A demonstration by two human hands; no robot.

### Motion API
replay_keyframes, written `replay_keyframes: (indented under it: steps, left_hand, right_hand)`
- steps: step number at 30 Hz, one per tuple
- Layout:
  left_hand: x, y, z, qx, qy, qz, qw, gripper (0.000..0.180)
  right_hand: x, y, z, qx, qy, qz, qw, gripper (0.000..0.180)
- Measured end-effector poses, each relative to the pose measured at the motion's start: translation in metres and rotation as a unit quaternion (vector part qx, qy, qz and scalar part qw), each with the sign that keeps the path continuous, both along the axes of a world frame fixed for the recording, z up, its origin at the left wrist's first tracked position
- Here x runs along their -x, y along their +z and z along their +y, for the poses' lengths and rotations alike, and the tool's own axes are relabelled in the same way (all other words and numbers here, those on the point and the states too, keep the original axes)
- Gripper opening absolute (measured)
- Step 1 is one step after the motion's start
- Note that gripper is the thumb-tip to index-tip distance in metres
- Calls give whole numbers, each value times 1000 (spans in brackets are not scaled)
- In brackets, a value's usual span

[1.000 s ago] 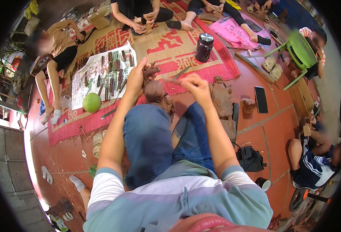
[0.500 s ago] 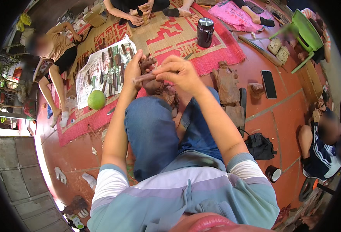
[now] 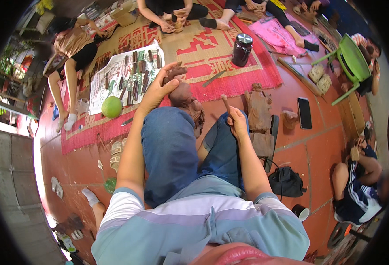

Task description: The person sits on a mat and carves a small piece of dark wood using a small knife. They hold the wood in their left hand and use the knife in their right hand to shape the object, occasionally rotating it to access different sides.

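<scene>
My left hand holds the upper part of a reddish-brown carved wooden figure, thumb in front and fingers curved behind. The figure has rounded, knobby shapes, and its lower part rests between my knees. My right hand is closed on a slim brown stick-like tool that points upward. That hand is by my right knee, apart from the figure. The tool's tip is too small to make out. Beyond my left hand, several dark-handled carving tools lie on a white printed sheet.
A green round fruit sits on the red-edged mat. A dark jar stands farther back. Right of me are a carved wood block, a phone, a black bag and a green chair. Several people sit around.
My right hand has drawn the tool back from the figure, down and right to my knee. My left hand's fingers have opened wider around the figure. The view has shifted slightly.
</scene>
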State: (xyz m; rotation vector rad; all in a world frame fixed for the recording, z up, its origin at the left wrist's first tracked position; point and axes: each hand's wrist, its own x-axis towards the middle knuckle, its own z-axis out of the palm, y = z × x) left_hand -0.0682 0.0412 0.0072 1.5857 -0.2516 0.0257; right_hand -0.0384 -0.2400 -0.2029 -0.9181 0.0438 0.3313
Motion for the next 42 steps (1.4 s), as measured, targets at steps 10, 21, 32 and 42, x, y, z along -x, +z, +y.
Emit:
replay_keyframes:
  steps: [10, 21, 32, 42]
  left_hand:
    - [108, -68, 67, 244, 146, 224, 932, 56]
    - [288, -57, 89, 469, 308, 170, 810, 56]
    - [220, -12, 68, -105, 485, 51, 867, 39]
    - [48, 20, -64, -380, 259, -192, 867, 49]
  right_hand:
    - [10, 11, -7, 4, 1, 7, 1000, 25]
    - [17, 11, 3, 12, -9, -49, 999, 26]
    - [2, 5, 11, -43, -52, 4, 998, 22]
    - [1, 2, 7, -29, -91, 6, 995, 23]
